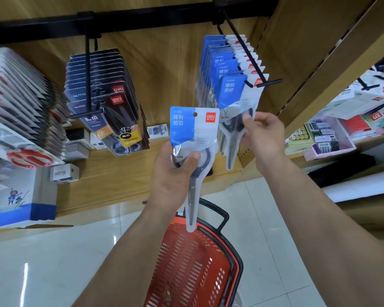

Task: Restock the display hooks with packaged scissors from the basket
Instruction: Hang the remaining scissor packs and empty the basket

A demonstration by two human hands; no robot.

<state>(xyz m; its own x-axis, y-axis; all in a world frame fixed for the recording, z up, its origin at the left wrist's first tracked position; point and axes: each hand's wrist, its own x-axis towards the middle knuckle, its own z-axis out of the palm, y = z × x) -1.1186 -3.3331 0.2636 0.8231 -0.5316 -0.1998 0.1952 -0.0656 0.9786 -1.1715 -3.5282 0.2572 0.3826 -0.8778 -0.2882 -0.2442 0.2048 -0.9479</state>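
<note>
My left hand (175, 173) grips a blue-and-white scissors pack (192, 129) by its lower part, upright in front of the shelf. Its hang hole shows free at the top. My right hand (262, 134) pinches the front pack (237, 91) of several matching blue-and-white packs hanging on the right black display hook (251, 54). The held pack sits to the left of and below that hook's tip. A red basket (200, 262) with a black handle stands on the floor below my arms; I cannot make out its contents.
A second hook (90, 69) at left carries several dark scissors packs (111, 103). Red-handled scissors packs (20, 129) hang at far left. Small boxes line the wooden shelf (120, 173) below. A neighbouring shelf at right holds calculators (321, 138). White tiled floor lies beneath.
</note>
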